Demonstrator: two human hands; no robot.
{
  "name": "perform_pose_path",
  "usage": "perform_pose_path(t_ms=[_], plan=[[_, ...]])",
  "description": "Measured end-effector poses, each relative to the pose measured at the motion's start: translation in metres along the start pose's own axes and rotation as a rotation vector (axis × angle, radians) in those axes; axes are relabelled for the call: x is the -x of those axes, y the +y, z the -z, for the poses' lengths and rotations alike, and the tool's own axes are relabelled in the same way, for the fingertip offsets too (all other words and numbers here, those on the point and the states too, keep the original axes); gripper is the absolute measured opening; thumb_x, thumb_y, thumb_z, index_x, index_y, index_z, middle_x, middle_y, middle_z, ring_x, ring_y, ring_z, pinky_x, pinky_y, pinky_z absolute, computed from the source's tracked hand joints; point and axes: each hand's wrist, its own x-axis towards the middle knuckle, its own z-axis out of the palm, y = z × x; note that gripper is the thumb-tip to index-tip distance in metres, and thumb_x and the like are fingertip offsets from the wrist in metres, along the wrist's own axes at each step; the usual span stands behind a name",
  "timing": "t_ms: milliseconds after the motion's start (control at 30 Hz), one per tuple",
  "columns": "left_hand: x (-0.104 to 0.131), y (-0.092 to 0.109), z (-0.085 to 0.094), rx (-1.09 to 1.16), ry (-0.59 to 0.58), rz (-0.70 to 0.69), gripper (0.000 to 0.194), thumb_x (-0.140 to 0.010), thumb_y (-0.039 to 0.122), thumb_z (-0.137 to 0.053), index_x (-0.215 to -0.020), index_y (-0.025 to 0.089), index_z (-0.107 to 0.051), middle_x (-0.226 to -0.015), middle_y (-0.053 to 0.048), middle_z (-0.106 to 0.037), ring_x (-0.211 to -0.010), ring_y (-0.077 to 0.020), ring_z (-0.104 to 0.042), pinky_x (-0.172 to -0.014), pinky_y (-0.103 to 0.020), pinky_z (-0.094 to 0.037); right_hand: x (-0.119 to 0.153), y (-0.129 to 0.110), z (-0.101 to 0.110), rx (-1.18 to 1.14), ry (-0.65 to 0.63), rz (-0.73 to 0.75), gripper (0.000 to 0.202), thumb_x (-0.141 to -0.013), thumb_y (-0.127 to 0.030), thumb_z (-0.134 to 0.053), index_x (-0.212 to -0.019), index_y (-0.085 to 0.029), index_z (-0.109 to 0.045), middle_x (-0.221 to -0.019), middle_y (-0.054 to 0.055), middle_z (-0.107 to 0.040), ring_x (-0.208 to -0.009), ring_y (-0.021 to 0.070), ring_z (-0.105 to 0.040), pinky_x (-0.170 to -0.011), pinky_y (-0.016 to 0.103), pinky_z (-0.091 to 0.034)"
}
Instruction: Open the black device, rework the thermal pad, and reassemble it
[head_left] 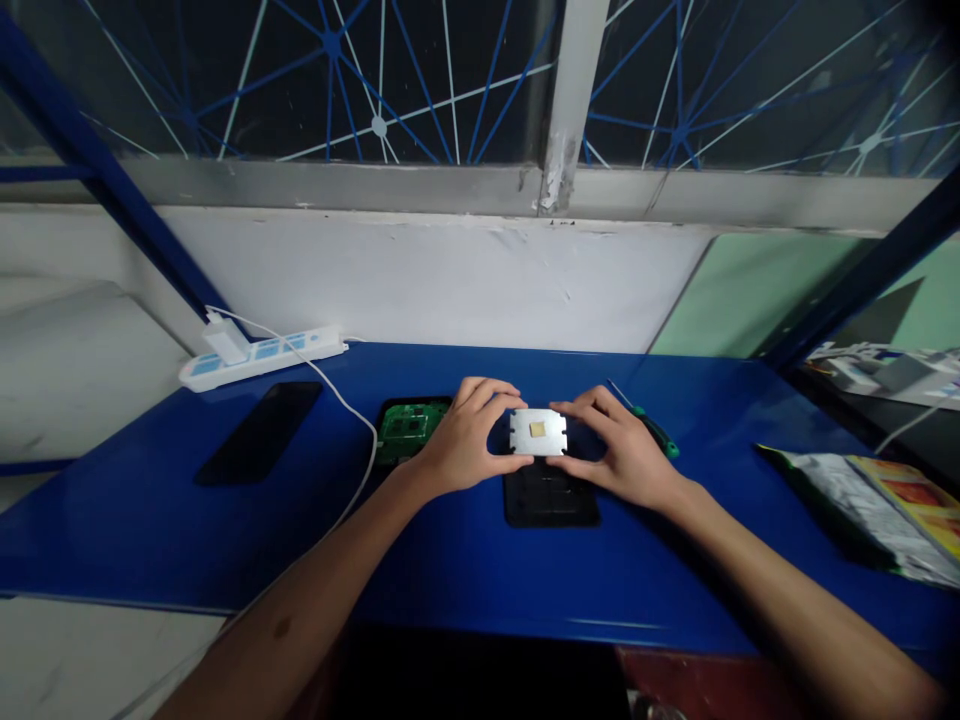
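Left hand (469, 440) and right hand (626, 450) are holding a notched metal plate (556, 434) between them.
Both forearms are slanting inward, palms facing each other, thumbs meeting the plate's near edge and curled forefingers reaching its far corners. The fingers are pinching it at both ends, leaving its middle bare. The flat, silvery, roughly rectangular plate is carrying a small yellowish square pad (538, 429) and sitting over the far part of a black plastic cover (555, 508). A green circuit board (409, 428) is lying beside the left hand.

Matt metal plate (556, 440), smooth black plastic cover (551, 508), glossy blue tabletop (450, 585)
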Motion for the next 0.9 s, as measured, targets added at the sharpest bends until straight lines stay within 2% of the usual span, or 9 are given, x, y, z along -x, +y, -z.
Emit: perform_pose_path(t_ms=[267,567,700,900], plan=[[0.0,0.0,0.0,0.005,0.003,-0.009,0.057,-0.072,0.036,-0.088,-0.119,0.025,-0.057,-0.124,-0.007,-0.06,-0.117,-0.0324,-0.05,-0.099,-0.056,-0.049,0.0,0.0,0.001,-0.005,-0.018,-0.015,0.055,-0.088,-0.046,-0.071,-0.134,-0.019,-0.056,-0.105,0.01,-0.059,-0.096,0.0255,-0.063,-0.08,0.044,-0.059],[0.002,0.011,-0.002,0.129,-0.047,0.035,0.055,-0.074,0.033,-0.086,-0.118,0.025,-0.054,-0.124,-0.007,-0.061,-0.117,-0.0314,-0.051,-0.099,-0.055,-0.048,-0.001,-0.007,0.005,-0.025,-0.158,-0.031,0.051,-0.088,-0.042,-0.069,-0.131,-0.019,-0.054,-0.115,0.013,-0.057,-0.105,0.0268,-0.062,-0.091,0.045,-0.058],[0.001,0.018,0.0,0.158,-0.116,0.075,0.053,-0.073,0.032,-0.086,-0.114,0.023,-0.054,-0.124,-0.008,-0.06,-0.117,-0.0304,-0.05,-0.1,-0.052,-0.047,-0.002,-0.007,0.007,-0.002,-0.202,-0.01,0.051,-0.084,-0.041,-0.073,-0.126,-0.018,-0.056,-0.117,0.013,-0.055,-0.107,0.0279,-0.06,-0.092,0.046,-0.056],[0.0,0.03,0.002,0.176,-0.316,0.118,0.042,-0.074,0.026,-0.08,-0.108,0.021,-0.055,-0.121,-0.008,-0.059,-0.118,-0.0305,-0.049,-0.098,-0.047,-0.049,-0.001,-0.01,0.009,0.05,-0.34,-0.013,0.047,-0.077,-0.04,-0.076,-0.115,-0.017,-0.061,-0.12,0.015,-0.055,-0.108,0.031,-0.056,-0.094,0.051,-0.053]])
